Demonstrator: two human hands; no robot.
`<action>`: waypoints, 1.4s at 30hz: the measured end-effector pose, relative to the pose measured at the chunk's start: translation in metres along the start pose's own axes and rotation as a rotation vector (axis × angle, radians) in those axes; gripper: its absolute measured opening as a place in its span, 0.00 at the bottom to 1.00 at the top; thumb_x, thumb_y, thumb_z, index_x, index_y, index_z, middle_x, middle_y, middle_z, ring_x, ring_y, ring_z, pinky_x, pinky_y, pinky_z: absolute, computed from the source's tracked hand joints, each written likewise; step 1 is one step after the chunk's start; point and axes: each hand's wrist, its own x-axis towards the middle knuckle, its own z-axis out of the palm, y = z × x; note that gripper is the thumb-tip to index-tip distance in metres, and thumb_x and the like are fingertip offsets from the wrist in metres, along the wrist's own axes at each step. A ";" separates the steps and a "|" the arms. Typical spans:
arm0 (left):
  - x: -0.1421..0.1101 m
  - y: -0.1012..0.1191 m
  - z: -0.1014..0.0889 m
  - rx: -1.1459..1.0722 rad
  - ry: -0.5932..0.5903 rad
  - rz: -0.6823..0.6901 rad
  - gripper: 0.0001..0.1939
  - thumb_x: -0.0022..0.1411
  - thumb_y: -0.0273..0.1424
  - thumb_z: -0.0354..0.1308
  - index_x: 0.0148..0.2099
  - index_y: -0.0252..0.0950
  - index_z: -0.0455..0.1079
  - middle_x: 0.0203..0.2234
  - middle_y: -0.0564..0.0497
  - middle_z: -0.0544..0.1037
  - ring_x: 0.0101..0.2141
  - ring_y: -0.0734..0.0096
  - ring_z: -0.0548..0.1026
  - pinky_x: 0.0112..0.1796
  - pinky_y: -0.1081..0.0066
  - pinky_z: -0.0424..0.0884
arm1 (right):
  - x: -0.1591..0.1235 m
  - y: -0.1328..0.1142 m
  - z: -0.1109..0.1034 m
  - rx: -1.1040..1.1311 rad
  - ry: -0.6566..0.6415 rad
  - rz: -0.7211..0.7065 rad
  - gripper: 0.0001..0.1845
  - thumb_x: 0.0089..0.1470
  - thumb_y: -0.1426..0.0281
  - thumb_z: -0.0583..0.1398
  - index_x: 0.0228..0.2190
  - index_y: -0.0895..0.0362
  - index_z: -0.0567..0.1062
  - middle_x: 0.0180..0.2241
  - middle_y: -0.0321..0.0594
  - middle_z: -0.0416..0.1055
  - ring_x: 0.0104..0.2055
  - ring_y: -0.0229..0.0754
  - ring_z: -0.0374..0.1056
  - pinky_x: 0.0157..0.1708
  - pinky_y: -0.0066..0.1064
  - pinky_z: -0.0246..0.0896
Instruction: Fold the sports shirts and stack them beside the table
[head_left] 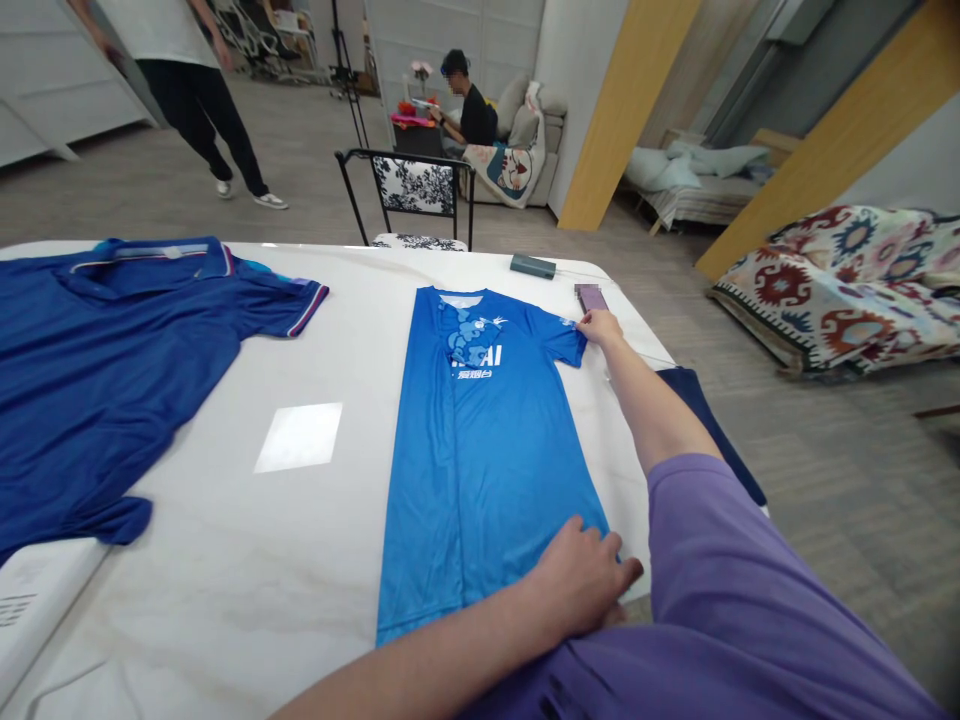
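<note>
The right arm stretches far forward across the worktop (247, 540), its purple sleeve bunched near the shoulder, and the right hand (598, 327) pinches the tip of the far sleeve of the light blue jersey (480, 450), fingers closed on the cloth. The left arm crosses in low from the near edge, and the left hand (581, 580) lies on the jersey's lower right corner, fingers curled down and gripping the hem. The jersey lies flat in the middle of the white worktop, collar away from the person, folded to a narrow strip. One dark blue polo shirt (112, 370) is spread to the left, well apart. Beyond the jersey sit one phone (589, 297) and one grey case (532, 266). Two other people are farther back in the room.
</note>
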 end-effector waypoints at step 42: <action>-0.239 -0.019 -0.059 -0.260 0.249 -0.994 0.19 0.79 0.48 0.56 0.61 0.45 0.76 0.37 0.48 0.85 0.37 0.51 0.84 0.42 0.57 0.74 | -0.074 -0.316 0.069 -0.045 -0.384 -0.606 0.27 0.62 0.42 0.71 0.36 0.55 0.82 0.44 0.50 0.85 0.53 0.60 0.80 0.59 0.45 0.72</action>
